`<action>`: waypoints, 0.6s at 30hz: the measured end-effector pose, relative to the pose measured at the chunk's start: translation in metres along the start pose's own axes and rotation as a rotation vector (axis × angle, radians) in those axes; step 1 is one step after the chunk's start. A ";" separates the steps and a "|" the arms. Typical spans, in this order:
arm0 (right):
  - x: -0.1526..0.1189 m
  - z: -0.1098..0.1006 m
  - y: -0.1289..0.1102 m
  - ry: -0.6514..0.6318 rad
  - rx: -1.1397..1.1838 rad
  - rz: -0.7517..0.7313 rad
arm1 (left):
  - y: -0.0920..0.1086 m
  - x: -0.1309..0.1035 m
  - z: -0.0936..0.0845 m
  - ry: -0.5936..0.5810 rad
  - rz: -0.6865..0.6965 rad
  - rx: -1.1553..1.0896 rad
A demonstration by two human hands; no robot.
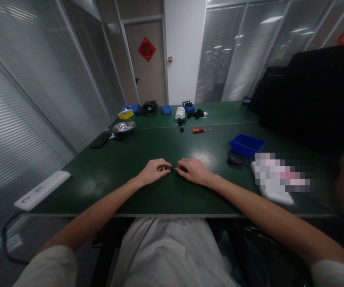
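Item one: a small dark piece [172, 169], located near the centre of the frame, just above the surface of the green table [148, 201]. Its left end was pinched between the thumb and fingers of the left hand [155, 171]; its right end was held in the bent fingers of the right hand [194, 170]. Both grips were closed. Whether one piece or two joined parts were held could not be told, much being covered by fingers.

Handling, as judged: light, stiff, probably smooth and easily let slip; thin parts, if any, possibly fragile. A fingertip hold at each end was considered best, the middle being left free and unsqueezed.

Surroundings: an orange-handled screwdriver [198, 130], laid above the hands, right of centre; a blue tray [245, 150] and a black mouse [235, 160], placed at middle right; a metal bowl [124, 128] and a dark phone [100, 140], set at middle left.
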State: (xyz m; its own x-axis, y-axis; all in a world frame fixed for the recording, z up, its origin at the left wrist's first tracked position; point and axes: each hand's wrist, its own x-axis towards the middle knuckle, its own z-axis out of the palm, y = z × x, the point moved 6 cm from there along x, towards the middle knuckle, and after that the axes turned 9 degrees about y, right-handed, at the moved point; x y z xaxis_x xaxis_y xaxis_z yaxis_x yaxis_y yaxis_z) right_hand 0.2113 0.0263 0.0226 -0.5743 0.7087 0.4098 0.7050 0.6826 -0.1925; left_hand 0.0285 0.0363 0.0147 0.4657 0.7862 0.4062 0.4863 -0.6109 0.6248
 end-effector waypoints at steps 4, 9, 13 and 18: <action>0.000 0.001 0.000 0.010 -0.018 -0.006 | -0.001 0.000 -0.001 0.012 0.013 0.002; -0.001 0.002 -0.001 0.028 -0.014 -0.026 | 0.002 -0.001 -0.004 0.023 0.027 -0.019; -0.001 0.003 -0.004 0.037 -0.034 -0.040 | 0.007 -0.002 -0.005 0.028 0.057 -0.058; -0.001 0.002 -0.004 0.068 0.022 -0.047 | 0.005 -0.002 -0.008 0.074 0.049 -0.113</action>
State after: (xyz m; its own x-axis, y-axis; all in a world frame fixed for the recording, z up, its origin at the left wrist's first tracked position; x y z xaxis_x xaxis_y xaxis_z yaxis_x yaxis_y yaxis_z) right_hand 0.2087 0.0233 0.0209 -0.5764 0.6624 0.4786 0.6681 0.7192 -0.1909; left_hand 0.0244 0.0327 0.0222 0.4287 0.7629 0.4839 0.3761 -0.6377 0.6722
